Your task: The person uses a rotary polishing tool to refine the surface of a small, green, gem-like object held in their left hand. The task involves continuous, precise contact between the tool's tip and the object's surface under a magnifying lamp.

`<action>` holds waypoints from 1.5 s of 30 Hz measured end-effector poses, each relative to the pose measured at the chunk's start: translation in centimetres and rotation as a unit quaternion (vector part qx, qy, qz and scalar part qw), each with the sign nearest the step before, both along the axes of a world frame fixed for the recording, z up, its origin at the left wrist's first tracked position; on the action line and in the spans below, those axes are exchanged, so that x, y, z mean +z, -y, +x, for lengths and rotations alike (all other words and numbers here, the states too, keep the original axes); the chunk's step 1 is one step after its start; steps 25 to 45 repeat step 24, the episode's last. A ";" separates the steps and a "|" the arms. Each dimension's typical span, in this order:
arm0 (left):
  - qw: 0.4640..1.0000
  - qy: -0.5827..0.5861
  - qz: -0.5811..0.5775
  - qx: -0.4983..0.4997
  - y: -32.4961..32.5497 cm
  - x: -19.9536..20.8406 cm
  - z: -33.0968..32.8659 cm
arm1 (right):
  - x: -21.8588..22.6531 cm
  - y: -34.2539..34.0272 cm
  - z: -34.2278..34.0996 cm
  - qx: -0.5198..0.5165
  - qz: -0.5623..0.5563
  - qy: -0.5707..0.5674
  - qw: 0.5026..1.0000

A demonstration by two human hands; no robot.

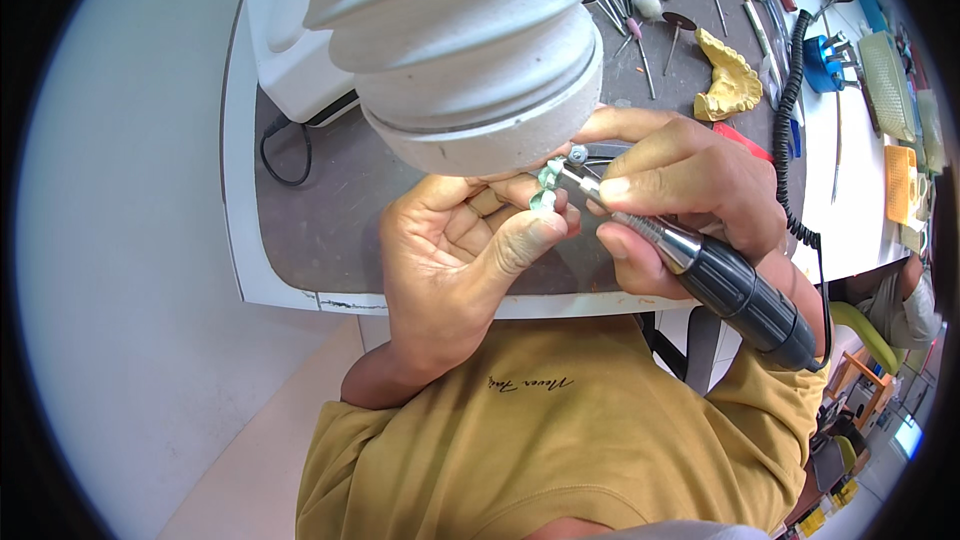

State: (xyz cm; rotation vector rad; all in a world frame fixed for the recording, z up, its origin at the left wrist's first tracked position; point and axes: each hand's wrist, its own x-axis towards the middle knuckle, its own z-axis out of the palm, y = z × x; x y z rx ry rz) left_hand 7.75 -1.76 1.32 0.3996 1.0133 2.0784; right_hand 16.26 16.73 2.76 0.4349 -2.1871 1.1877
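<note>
Between the thumb and fingers of my left hand is a small pale-green dental bridge with tooth-shaped units. My right hand grips a black and silver rotary handpiece like a pen. Its narrow bit points left at the bridge and is at or very near its surface; I cannot tell if they touch. Both hands are close together over the front of the grey bench top, just under the mouth of a white ribbed suction hose. Part of my left fingers is hidden behind the hose rim.
Several loose burs and a yellow plaster dental cast lie at the back right. A coiled black cord runs down the right side, near a blue bur stand and an orange basket. A white machine stands back left.
</note>
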 end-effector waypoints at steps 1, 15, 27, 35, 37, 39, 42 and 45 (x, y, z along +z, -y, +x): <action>1.000 0.004 -0.002 -0.002 0.0 0.0 0.0 | 0.0 -0.1 0.0 0.011 0.005 -0.003 1.000; 0.996 -0.063 -0.062 0.010 0.0 0.3 0.1 | -0.1 0.1 -0.2 0.020 -0.011 -0.021 1.000; 0.999 -0.034 0.004 -0.015 0.8 -0.7 -0.4 | 0.1 0.3 -0.4 0.031 0.009 -0.017 0.999; 0.999 -0.034 0.004 -0.015 0.8 -0.7 -0.4 | 0.1 0.3 -0.4 0.031 0.009 -0.017 0.999; 0.999 -0.034 0.004 -0.015 0.8 -0.7 -0.4 | 0.1 0.3 -0.4 0.031 0.009 -0.017 0.999; 0.999 -0.034 0.004 -0.015 0.8 -0.7 -0.4 | 0.1 0.3 -0.4 0.031 0.009 -0.017 0.999; 0.999 -0.034 0.004 -0.015 0.8 -0.7 -0.4 | 0.1 0.3 -0.4 0.031 0.009 -0.017 0.999; 0.999 -0.034 0.004 -0.015 0.8 -0.7 -0.4 | 0.1 0.3 -0.4 0.031 0.009 -0.017 0.999</action>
